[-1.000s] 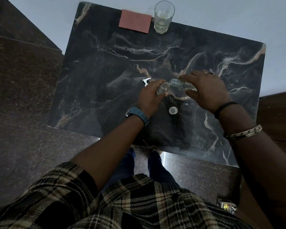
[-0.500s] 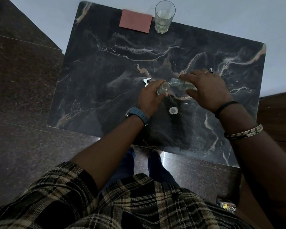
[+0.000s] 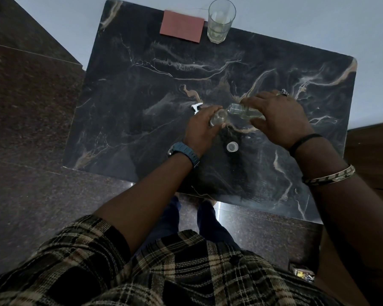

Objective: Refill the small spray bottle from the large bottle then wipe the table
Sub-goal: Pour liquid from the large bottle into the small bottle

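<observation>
From the head camera, both hands meet over the middle of the dark marble table [image 3: 124, 120]. The left hand [image 3: 200, 131] has its fingers curled round the small spray bottle [image 3: 218, 117], which stands open-mouthed, its top showing just above the thumb. The right hand [image 3: 279, 120] grips the large bottle [image 3: 243, 111], fingers wrapped over its body, and holds it tipped nearly level — long axis running right to left, neck pointing left and slightly down at the small bottle's mouth. The two mouths are touching or all but; whether liquid is running cannot be told.

The pour turns on that line-up: the large bottle's neck lies just to the right of and above the small one's opening, so any drift sideways would likely spill onto the marble.

A white spray head [image 3: 196, 108] lies just beyond the left hand, and a clear cap [image 3: 232, 147] sits near, between the wrists. At the far edge rest a reddish cloth [image 3: 181, 26] and a drinking glass [image 3: 221, 21] — the wiping is not yet begun.
</observation>
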